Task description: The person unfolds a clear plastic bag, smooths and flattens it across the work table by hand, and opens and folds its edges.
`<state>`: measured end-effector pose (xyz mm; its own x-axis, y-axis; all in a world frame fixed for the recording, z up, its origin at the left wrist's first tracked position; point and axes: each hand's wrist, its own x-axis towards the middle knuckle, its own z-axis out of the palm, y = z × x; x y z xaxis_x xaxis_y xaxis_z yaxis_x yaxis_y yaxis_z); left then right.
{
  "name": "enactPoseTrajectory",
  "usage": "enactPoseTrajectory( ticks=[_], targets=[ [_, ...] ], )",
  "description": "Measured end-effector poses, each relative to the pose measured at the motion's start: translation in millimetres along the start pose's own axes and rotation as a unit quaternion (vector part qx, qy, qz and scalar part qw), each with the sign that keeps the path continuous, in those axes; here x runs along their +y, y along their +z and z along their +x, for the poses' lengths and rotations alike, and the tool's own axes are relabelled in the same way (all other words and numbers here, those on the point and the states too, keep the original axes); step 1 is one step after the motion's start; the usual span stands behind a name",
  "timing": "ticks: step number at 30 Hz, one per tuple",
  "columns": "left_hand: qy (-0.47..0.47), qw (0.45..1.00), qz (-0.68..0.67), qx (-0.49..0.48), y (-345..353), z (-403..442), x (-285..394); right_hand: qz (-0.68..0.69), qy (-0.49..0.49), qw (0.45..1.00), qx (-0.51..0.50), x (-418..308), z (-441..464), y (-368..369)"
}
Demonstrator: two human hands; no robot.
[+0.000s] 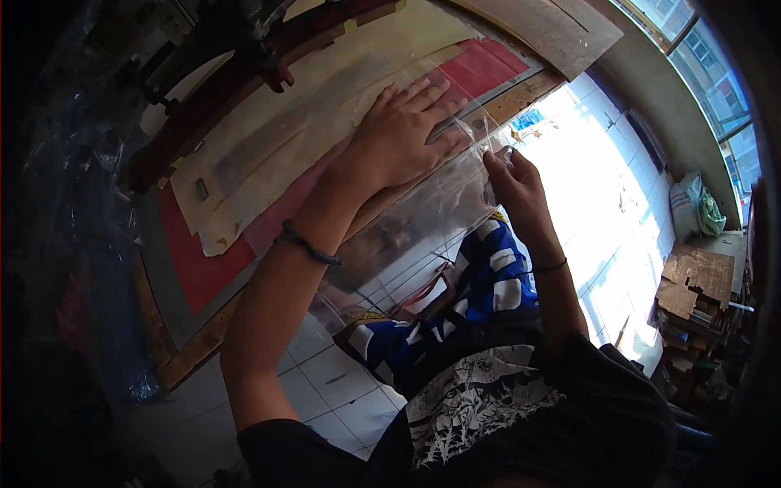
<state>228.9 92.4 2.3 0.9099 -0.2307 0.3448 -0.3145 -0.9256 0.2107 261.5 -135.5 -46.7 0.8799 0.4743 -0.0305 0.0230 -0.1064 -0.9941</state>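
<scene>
Clear plastic film (443, 199) lies over the work board and hangs down past its front edge. My left hand (403, 134) rests palm down on the film, its fingers spread towards a red patch (488, 69) at the board's far end. Just beyond the edge, my right hand (518, 187) pinches the gathered film between thumb and fingers. Beneath the film, a cream sheet (220, 195) covers much of the board, with another red area (199, 260) at the near left.
A dark red machine arm (207, 102) crosses above the board. Wood pieces (695, 276) are stacked at the right, near a white and green sack (695, 207). Crumpled clear plastic (93, 195) hangs at the left. My legs are below the board's edge.
</scene>
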Motion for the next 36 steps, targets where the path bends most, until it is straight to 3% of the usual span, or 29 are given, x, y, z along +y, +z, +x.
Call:
enactPoseTrajectory(
  ticks=[2, 5, 8, 13, 22, 24, 28, 31, 34, 36],
  targets=[
    [-0.014, 1.000, 0.006, 0.003, 2.6, -0.9, -2.0, 0.015, -0.006, 1.000, 0.026, 5.1, 0.0, 5.9],
    [-0.025, 1.000, 0.017, 0.002, 1.6, -0.8, -4.2, 0.071, 0.085, 0.994, 0.003, -7.2, -5.1, -0.2],
    [-0.037, 0.999, 0.022, -0.002, 1.0, -0.5, -3.7, 0.160, 0.090, 0.983, -0.005, -2.7, -6.9, 6.7],
    [-0.088, 0.995, 0.044, 0.016, -1.0, -0.4, -12.5, 0.190, 0.055, 0.978, 0.066, 16.7, -3.2, 14.9],
    [-0.183, 0.980, 0.079, 0.014, -6.5, 4.4, -18.8, 0.127, 0.019, 0.991, 0.041, 22.9, -38.7, 12.9],
    [-0.186, 0.980, 0.074, 0.011, -8.6, 5.1, -15.2, 0.117, -0.020, 0.992, 0.048, 31.5, -38.5, 15.4],
    [-0.169, 0.980, 0.093, 0.059, -6.6, 7.3, -9.8, 0.138, 0.001, 0.990, 0.007, 20.1, -45.5, 9.6],
    [-0.193, 0.974, 0.112, 0.024, -15.1, 16.2, 8.0, 0.133, -0.012, 0.991, -0.014, 18.7, -60.7, 7.3],
    [-0.221, 0.954, 0.198, 0.046, -6.1, 37.1, 17.4, 0.076, -0.025, 0.997, -0.002, 26.4, -80.1, 5.2],
    [-0.124, 0.984, 0.110, 0.059, -6.5, 46.9, 16.2, 0.071, -0.016, 0.997, 0.000, 30.0, -87.2, 1.7]
  ],
)
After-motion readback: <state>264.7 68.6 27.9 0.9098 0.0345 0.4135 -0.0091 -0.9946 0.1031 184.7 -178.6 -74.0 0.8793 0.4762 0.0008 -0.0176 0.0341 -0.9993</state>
